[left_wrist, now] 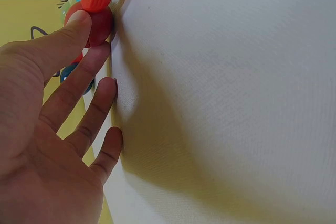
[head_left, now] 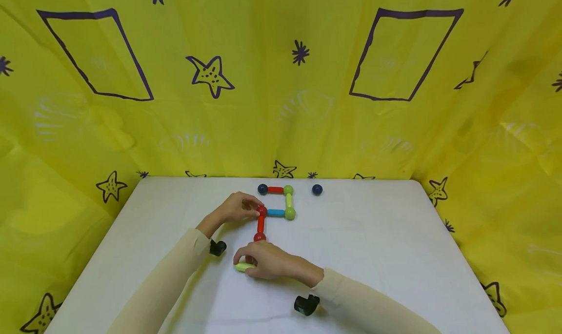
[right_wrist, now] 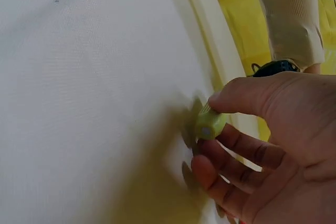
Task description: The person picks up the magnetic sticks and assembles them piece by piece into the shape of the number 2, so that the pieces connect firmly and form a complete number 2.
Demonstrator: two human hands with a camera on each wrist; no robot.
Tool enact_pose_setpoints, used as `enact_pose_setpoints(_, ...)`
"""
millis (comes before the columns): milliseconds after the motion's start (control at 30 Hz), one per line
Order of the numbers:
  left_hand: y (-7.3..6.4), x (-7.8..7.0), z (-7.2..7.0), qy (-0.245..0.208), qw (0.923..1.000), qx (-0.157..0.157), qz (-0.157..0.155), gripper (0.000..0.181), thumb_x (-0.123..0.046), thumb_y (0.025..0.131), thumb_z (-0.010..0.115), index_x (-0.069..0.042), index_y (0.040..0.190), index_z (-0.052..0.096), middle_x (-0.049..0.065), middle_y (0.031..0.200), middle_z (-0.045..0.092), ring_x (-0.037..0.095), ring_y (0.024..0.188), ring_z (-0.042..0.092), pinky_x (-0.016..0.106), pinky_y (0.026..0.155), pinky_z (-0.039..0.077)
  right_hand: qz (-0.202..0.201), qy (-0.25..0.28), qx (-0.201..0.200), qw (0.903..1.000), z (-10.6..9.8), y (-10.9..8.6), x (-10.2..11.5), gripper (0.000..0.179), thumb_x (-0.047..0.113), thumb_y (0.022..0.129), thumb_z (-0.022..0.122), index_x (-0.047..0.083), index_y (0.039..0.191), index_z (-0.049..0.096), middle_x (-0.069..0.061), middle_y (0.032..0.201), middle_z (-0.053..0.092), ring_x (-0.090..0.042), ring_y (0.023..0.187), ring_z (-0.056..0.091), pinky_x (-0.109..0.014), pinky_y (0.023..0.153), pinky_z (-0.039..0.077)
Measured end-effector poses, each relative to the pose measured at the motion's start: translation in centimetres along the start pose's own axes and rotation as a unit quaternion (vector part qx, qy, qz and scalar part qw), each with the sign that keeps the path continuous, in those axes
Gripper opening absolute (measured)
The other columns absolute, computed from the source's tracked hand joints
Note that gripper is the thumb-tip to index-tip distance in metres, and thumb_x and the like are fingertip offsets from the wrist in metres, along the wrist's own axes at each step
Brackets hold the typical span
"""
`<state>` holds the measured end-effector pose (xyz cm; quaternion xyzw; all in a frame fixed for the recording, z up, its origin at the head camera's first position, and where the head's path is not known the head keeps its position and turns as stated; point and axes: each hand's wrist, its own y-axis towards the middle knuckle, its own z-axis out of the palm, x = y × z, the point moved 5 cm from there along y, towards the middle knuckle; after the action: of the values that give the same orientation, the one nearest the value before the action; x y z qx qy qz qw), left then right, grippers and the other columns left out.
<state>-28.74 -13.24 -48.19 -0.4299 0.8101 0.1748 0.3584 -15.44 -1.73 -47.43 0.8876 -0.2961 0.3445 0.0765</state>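
Observation:
My left hand [head_left: 237, 208] pinches a red ball [head_left: 261, 210] between thumb and forefinger, its other fingers spread over the table in the left wrist view. The ball joins a blue rod [head_left: 275, 212] on its right and a red rod [head_left: 261, 224] towards me. That red rod runs to a second red ball [head_left: 259, 237], partly behind my right hand [head_left: 271, 261]. A light green rod [head_left: 243, 266] is pinched by the right thumb and fingers, one end facing the right wrist view. Another red piece [head_left: 249, 259] shows among the right fingers, mostly hidden.
Beyond the blue rod come a green ball [head_left: 290, 214], an upright-running green rod [head_left: 289, 201], another green ball [head_left: 288, 190], a red rod [head_left: 275, 190] and a dark blue ball [head_left: 262, 189]. A separate dark blue ball [head_left: 317, 189] lies right, near the table's [head_left: 373, 236] back edge.

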Motion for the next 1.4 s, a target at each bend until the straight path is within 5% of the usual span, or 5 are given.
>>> enact_pose_setpoints(333, -0.2, 0.2, 0.2, 0.001, 0.9999, 0.005, 0.009, 0.025, -0.013, 0.09, 0.08, -0.009, 0.115, 0.078, 0.0, 0.098, 0.075, 0.016, 0.084, 0.058, 0.03, 0.079, 0.05, 0.018, 0.133, -0.066, 0.9887, -1.7, -1.6, -1.7, 0.028, 0.004, 0.092, 0.073, 0.017, 0.117, 0.072, 0.001, 0.093, 0.067, -0.004, 0.077, 0.058, -0.02, 0.075, 0.052)
enact_pose_setpoints(767, -0.3, 0.4, 0.2, 0.002, 1.0, 0.003, -0.006, 0.026, -0.015, 0.091, 0.08, -0.009, 0.116, 0.078, 0.0, 0.102, 0.075, 0.016, 0.086, 0.06, 0.029, 0.079, 0.051, 0.044, 0.158, -0.171, 0.9714, -6.5, -5.1, -5.5, 0.029, 0.003, 0.093, 0.072, 0.013, 0.12, 0.073, 0.0, 0.101, 0.07, -0.017, 0.088, 0.068, -0.029, 0.077, 0.058)
enact_pose_setpoints(1400, 0.0, 0.1, 0.1, 0.002, 0.9999, 0.003, -0.01, 0.025, -0.015, 0.091, 0.079, -0.01, 0.116, 0.078, 0.0, 0.102, 0.075, 0.016, 0.087, 0.059, 0.03, 0.08, 0.051, 0.061, 0.114, -0.155, 0.9794, -7.5, -5.1, -6.8, 0.027, 0.003, 0.092, 0.073, 0.014, 0.117, 0.075, 0.003, 0.098, 0.07, -0.015, 0.085, 0.066, -0.028, 0.074, 0.056)
